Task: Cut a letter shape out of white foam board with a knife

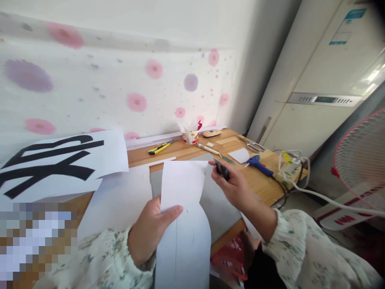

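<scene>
A long white paper sheet (pixel 186 233) with one curved side and a thin line down it is held up in front of me. My left hand (pixel 153 224) grips its left edge, thumb lying across the front. My right hand (pixel 231 182) is closed round a small black object (pixel 221 170), whose exact kind I cannot make out. That hand is by the sheet's upper right corner, and I cannot tell whether the object touches the paper. Behind the sheet, a grey mat (pixel 219 204) lies on the wooden table (pixel 272 192).
Behind are a yellow utility knife (pixel 161 147), a paper cup (pixel 190 137), a computer mouse (pixel 211 133) and a white pen (pixel 208 149). Scissors (pixel 254 145), a blue glue gun (pixel 260 165) and a corded power strip (pixel 291 170) lie right. Printed sheets (pixel 112 154) cover the left; a fan (pixel 361 160) stands right.
</scene>
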`<state>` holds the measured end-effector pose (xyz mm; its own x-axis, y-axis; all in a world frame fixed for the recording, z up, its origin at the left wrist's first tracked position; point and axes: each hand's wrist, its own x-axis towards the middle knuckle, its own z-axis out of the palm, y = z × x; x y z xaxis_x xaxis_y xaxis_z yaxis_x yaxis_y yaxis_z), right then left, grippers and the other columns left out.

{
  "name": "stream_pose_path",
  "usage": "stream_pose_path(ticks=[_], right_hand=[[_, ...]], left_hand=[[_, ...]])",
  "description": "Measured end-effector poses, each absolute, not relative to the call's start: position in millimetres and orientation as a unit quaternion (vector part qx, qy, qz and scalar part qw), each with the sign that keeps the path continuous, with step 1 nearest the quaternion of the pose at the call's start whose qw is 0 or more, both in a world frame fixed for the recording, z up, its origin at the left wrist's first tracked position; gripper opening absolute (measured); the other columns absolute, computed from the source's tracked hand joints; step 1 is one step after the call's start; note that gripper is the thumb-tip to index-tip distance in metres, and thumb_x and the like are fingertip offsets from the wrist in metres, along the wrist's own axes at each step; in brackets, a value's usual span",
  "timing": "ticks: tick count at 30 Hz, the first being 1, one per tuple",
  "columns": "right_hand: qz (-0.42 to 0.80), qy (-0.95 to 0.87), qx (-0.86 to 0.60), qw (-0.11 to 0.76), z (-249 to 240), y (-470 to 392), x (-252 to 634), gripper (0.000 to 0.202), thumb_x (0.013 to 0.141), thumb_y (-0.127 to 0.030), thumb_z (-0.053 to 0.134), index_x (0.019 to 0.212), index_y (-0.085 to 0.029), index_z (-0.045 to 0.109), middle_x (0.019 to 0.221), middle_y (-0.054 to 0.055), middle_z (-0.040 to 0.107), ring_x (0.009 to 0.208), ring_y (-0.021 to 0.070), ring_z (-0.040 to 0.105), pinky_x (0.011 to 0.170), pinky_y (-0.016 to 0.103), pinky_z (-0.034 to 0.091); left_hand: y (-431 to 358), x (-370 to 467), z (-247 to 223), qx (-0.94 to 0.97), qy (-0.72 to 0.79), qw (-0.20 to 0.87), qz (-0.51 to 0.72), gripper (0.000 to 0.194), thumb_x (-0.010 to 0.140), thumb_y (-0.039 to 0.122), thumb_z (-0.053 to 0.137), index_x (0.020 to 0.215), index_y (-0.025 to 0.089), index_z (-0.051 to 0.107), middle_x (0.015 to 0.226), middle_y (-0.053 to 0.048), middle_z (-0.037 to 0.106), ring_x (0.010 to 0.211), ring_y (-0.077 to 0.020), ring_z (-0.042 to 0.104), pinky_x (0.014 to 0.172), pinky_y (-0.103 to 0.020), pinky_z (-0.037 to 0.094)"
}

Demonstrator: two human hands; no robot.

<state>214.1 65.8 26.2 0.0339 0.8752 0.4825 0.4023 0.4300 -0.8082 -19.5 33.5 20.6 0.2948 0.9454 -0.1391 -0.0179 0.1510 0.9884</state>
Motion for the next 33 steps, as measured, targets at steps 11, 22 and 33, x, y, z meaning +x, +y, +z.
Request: stream_pose_path(ticks=[11,22,33], right_hand=[[0.286,-0.627,-0.475,0.547,28,63,216,0.034,0.085,-0.039,0.061,0.112,-0.02,0.063,0.083,0.002,0.057,0.062,0.0132,0.049,0.059,0.029,0.042],[0.307,-0.647,-0.52,0.466,25,59,211,0.031,0.082,-0.038,0.062,0.103,-0.015,0.066,0.077,0.003,0.06,0.057,0.0122,0.046,0.054,0.027,0.038],[0.537,-0.523,-0.326,0.576,61,47,223,0.039,0.077,-0.054,0.068,0.087,-0.016,0.069,0.07,0.002,0.064,0.05,0.0099,0.05,0.047,0.024,0.039]], left_hand=[[30,-19,22,0.562,0.474,0.57,0.367,0.045,0.077,0.044,0.071,0.109,0.014,0.063,0.1,-0.011,0.074,0.096,-0.0309,0.068,0.084,-0.04,0.052],[45,-18,16,0.378,0.415,0.686,0.463,0.039,0.065,0.031,0.083,0.096,0.013,0.067,0.081,-0.008,0.075,0.065,-0.0195,0.067,0.061,-0.029,0.054],[58,-59,113,0.664,0.397,0.603,0.194,0.051,0.071,0.035,0.078,0.119,0.027,0.062,0.095,-0.004,0.075,0.08,-0.0251,0.071,0.065,-0.029,0.055]])
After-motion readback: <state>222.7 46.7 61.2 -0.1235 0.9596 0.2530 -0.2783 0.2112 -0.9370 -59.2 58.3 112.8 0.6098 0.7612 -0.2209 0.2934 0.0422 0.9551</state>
